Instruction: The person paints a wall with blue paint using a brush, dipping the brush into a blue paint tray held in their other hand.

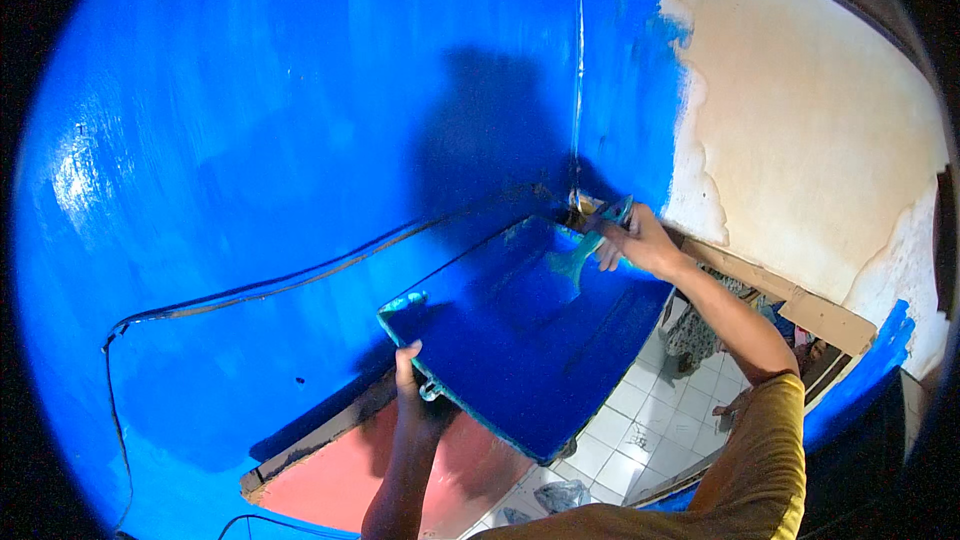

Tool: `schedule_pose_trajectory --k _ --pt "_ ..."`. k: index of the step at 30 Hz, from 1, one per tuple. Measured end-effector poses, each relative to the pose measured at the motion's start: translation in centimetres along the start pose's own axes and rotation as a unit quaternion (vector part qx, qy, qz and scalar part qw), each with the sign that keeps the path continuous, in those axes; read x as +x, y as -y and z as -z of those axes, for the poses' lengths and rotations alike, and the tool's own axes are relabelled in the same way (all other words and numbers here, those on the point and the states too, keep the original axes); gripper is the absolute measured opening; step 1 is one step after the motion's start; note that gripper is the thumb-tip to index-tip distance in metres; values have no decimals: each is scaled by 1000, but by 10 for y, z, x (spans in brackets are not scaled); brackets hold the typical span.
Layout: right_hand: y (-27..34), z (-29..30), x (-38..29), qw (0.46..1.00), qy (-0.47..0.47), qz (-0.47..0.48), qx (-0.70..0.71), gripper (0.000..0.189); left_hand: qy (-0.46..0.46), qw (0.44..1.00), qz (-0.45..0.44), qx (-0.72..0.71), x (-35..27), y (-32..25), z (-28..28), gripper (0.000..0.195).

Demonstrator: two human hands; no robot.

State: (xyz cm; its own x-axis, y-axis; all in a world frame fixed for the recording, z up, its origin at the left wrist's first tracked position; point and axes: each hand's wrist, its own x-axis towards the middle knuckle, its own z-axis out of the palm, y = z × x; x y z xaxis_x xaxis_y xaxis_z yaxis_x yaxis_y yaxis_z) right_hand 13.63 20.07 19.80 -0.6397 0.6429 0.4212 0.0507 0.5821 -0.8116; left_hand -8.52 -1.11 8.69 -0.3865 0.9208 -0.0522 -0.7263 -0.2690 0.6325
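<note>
My left hand (409, 375) grips the lower left rim of a paint tray (517, 360), thumb on top and other fingers hidden beneath. Dark blue paint coats the inside of the tray, which is held tilted near the wall corner. In my right hand (637, 244) is a teal, paint-smeared hand tool (574, 262). Its flared part lies over the upper end of the tray, and my fingers hide its middle, so its exact kind cannot be told. Beyond the tray stands a wall (300, 127) covered in wet-looking blue paint.
A black cable (300, 281) runs along the blue wall. The right wall (810, 105) is part blue, part bare cream. Below are a pink panel (337, 465), a wooden ledge (825, 319), white floor tiles (637, 390) and a clear plastic bag (562, 495).
</note>
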Motion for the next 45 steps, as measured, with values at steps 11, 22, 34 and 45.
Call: schedule_pose_trajectory --k 11,22,34,45 --pt "28 -7 -30 866 144 193 -437 16 -11 1000 25 14 3 -2 7 59" --pt "-40 27 -6 991 -124 -33 -26 18 13 1000 17 14 5 1 5 59" --pt "17 -7 -53 857 138 206 -452 16 -2 1000 25 -5 6 4 10 55" --pt "-35 23 -5 988 -141 -63 28 28 -19 999 3 28 -3 1 -3 55"
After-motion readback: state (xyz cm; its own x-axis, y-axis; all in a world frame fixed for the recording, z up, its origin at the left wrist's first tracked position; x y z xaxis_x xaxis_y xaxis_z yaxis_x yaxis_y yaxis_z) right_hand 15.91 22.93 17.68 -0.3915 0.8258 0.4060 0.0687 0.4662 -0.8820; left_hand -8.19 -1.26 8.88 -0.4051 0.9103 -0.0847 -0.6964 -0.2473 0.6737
